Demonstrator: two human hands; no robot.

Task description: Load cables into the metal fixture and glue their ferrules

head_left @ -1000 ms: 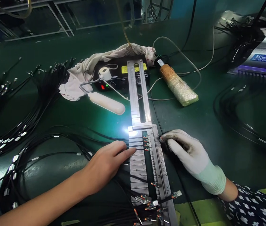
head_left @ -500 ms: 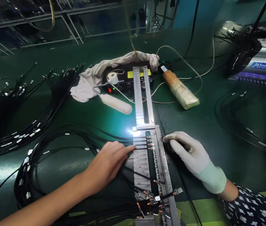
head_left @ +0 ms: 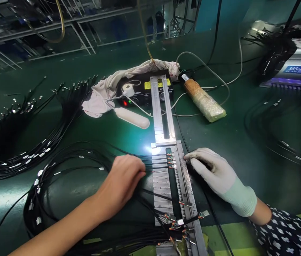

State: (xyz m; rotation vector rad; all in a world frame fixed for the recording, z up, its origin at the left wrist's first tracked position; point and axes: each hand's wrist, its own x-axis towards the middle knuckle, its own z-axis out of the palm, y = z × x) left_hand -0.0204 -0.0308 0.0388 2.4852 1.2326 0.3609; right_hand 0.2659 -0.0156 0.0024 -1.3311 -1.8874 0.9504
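Observation:
My bare left hand [head_left: 122, 181] is closed in a pinch around a thin black cable just left of the slotted metal fixture [head_left: 161, 197]. The cable's end [head_left: 154, 171] reaches onto the fixture's left edge. Above it, several black cables lie side by side in the slots, their small metal connectors [head_left: 171, 160] along the central gap. My right hand [head_left: 217, 174], in a white glove with a mint cuff, rests at the fixture's right rail [head_left: 186, 181]. Its fingertips touch the rail, thumb a little apart, nothing visible between. Loose cable ends with connectors [head_left: 175, 222] lie across the lower fixture.
Behind the fixture stands a black control box [head_left: 145, 89] with a white handpiece [head_left: 132, 118]. A wrapped tool [head_left: 204, 101] lies to its right. Cable bundles [head_left: 19, 156] spread at left. A silver 365nm lamp unit [head_left: 297, 69] glows purple at far right.
My left hand has drawn back left from the fixture, its extended index finger now folded into a pinch on a cable. The right hand stays at the rail. The view has shifted slightly.

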